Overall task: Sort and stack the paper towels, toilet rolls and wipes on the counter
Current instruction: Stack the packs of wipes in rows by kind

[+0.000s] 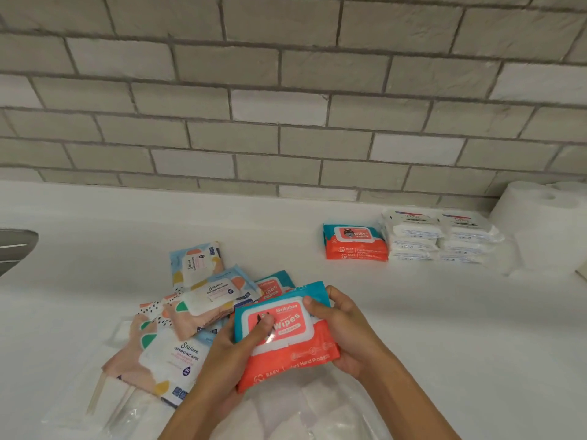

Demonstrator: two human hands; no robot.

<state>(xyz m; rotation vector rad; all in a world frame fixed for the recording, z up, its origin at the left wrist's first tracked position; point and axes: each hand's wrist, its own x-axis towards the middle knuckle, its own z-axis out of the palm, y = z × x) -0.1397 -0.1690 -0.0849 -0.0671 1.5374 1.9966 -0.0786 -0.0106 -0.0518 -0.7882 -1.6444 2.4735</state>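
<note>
Both hands hold one teal and orange baby wipes pack (pixel 293 357) above the counter near me. My left hand (pixel 228 354) grips its left edge with the thumb on the lid. My right hand (pixel 343 325) grips its right edge, thumb on the lid's top corner. Behind it lies another teal and orange pack (pixel 273 282), partly hidden. A loose heap of pastel cleaning wipes packs (pixel 193 300) spreads to the left. At the back right sits a stack of two teal and orange packs (pixel 355 241), then two stacks of white wipes packs (pixel 438 238), then paper towel rolls (pixel 546 227).
The white counter (pixel 95 223) runs to a grey brick wall (pixel 286 106). A metal sink edge (pixel 16 249) shows at far left. Clear plastic wrapped white packs (pixel 301 414) lie under my forearms, and flat white packs (pixel 104 404) at lower left.
</note>
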